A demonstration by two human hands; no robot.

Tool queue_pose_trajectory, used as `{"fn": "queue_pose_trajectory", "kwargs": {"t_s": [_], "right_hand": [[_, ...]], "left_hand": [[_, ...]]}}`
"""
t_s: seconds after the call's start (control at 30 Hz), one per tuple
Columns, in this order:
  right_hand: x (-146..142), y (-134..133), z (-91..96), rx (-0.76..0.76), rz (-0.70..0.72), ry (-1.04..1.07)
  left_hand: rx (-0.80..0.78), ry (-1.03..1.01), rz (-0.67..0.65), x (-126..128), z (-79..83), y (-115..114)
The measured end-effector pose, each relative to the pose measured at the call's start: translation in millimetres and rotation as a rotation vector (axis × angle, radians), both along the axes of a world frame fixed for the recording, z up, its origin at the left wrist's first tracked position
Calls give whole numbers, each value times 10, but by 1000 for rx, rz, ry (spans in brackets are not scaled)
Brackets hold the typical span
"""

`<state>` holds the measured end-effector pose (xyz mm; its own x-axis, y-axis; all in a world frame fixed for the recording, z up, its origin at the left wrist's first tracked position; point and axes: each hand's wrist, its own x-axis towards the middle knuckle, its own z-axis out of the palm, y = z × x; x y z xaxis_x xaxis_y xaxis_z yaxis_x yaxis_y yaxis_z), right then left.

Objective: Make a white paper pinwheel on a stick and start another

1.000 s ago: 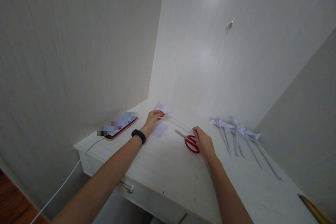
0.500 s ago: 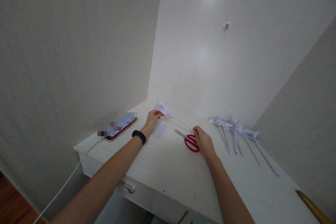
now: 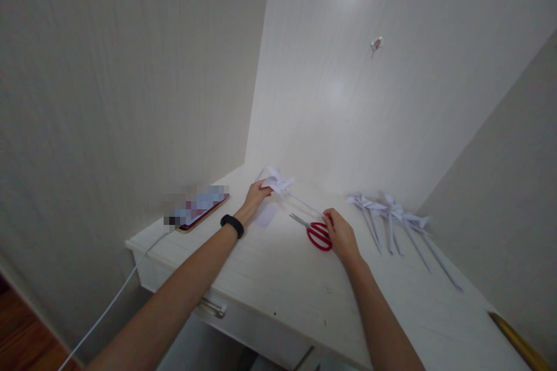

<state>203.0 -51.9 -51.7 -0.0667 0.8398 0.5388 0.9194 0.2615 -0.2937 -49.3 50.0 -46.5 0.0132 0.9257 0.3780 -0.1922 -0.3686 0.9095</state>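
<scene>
My left hand (image 3: 256, 194), closed and wearing a black band at the wrist, pinches the white paper pinwheel (image 3: 277, 181) near the back of the table. A thin white stick (image 3: 307, 204) runs from the pinwheel toward the lower right. My right hand (image 3: 342, 235) is closed on the far end of that stick. Below the right hand's fingers lie red-handled scissors (image 3: 319, 236), their blades pointing left. A small piece of white paper (image 3: 266, 215) rests on the table just right of the left wrist.
Several finished-looking paper pinwheels on sticks (image 3: 391, 208) lie at the right. A phone (image 3: 202, 208) with a white cable (image 3: 117, 295) stands on the left of the white table (image 3: 278, 278). A gold-coloured object (image 3: 517, 342) sits at the lower right. Walls enclose the back and sides.
The pinwheel has turned and moved slightly right, so its blades show more openly. Both hands keep their hold, and the view has shifted a little.
</scene>
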Motion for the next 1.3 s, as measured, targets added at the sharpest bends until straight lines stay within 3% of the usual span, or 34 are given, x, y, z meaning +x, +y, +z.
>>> {"fn": "queue_pose_trajectory", "kwargs": {"t_s": [0.8, 1.1, 1.3], "right_hand": [[-4, -3, -7, -13, 27, 65], [11, 6, -16, 25, -13, 66], [2, 19, -24, 41, -46, 69]], "left_hand": [[-38, -53, -64, 36, 14, -39], [-47, -239, -274, 57, -18, -33], [-118, -417, -450, 69, 49, -90]]}}
